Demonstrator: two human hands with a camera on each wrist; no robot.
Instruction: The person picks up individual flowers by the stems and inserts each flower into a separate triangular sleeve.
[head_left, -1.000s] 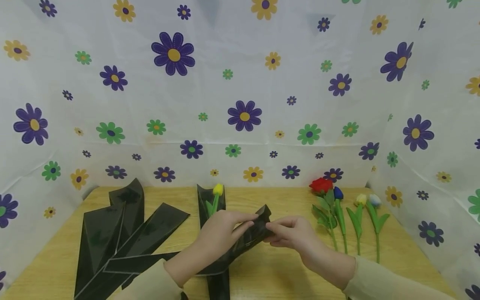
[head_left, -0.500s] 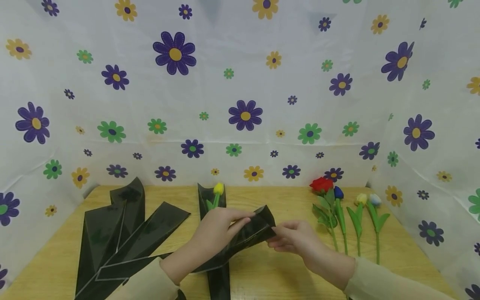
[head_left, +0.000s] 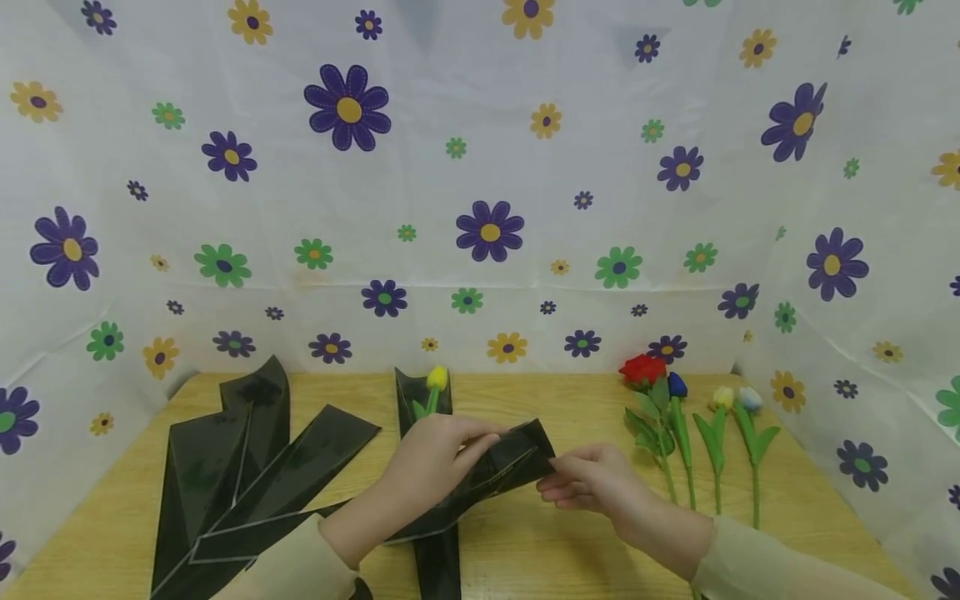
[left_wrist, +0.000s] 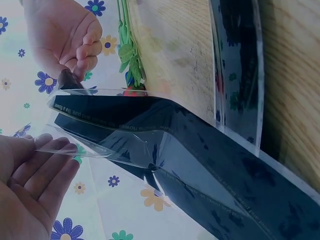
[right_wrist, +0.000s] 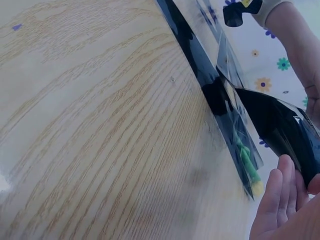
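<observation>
A black flower sleeve [head_left: 521, 458] with a clear front and small printed lettering is held up at its mouth by both hands. My left hand [head_left: 427, 467] pinches the clear film at one side of the mouth between thumb and fingers. At the opposite corner, my right hand [head_left: 592, 483] pinches the edge with thumb and index finger. The left wrist view shows the mouth of the sleeve [left_wrist: 165, 130] parted between the hands. Beneath it, upright on the table, lies another black sleeve [head_left: 438, 567] with a yellow tulip [head_left: 437, 380] inside; its middle is hidden.
Several more black sleeves [head_left: 198, 467] lie overlapping on the left of the wooden table [head_left: 555, 558]. On the right lie a red rose [head_left: 642, 369], a blue tulip [head_left: 677, 386], a pale yellow tulip [head_left: 722, 399] and a white-blue tulip [head_left: 749, 401]. A flower-print cloth [head_left: 420, 183] surrounds the table.
The mouth of the sleeve has gone from crumpled between the fingers to spread flatter and wider. My right hand has shifted slightly right and down with its corner; the left stays nearly in place.
</observation>
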